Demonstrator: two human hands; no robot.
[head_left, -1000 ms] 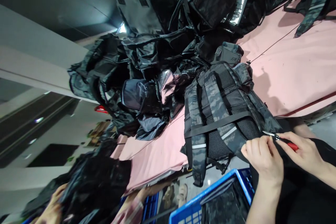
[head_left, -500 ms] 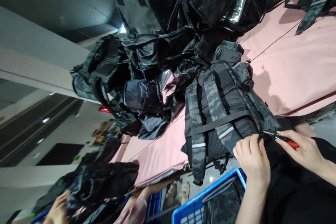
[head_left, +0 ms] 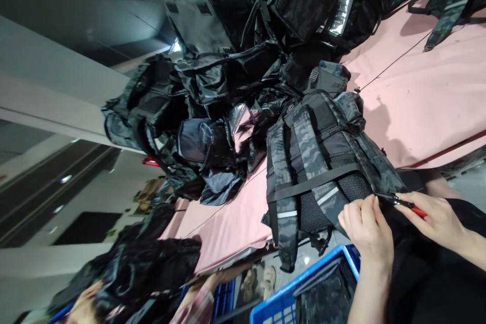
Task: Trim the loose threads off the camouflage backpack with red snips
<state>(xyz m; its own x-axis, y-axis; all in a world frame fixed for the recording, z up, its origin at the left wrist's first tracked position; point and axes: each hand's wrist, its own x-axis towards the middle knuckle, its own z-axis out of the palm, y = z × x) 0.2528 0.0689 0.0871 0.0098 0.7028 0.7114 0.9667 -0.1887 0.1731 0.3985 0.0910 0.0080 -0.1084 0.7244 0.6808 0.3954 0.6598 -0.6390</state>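
A grey camouflage backpack lies at the table's front edge, straps and mesh back panel facing up. My left hand is closed in a pinch at its lower right corner, though the exact bit between the fingertips is hidden. In my right hand is a pair of small snips with a black and red handle. Their metal tip points left and reaches close to my left fingertips. Whether the blades touch the bag cannot be made out.
Dark camouflage bags are heaped over the pink-covered table. Below stands a blue crate holding dark fabric. At lower left, another person's hand handles a dark bag. One more strap piece lies at upper right.
The snips have moved slightly left, bringing their tip closer to my left fingertips. My left hand keeps its pinch, and the backpack lies almost as before.
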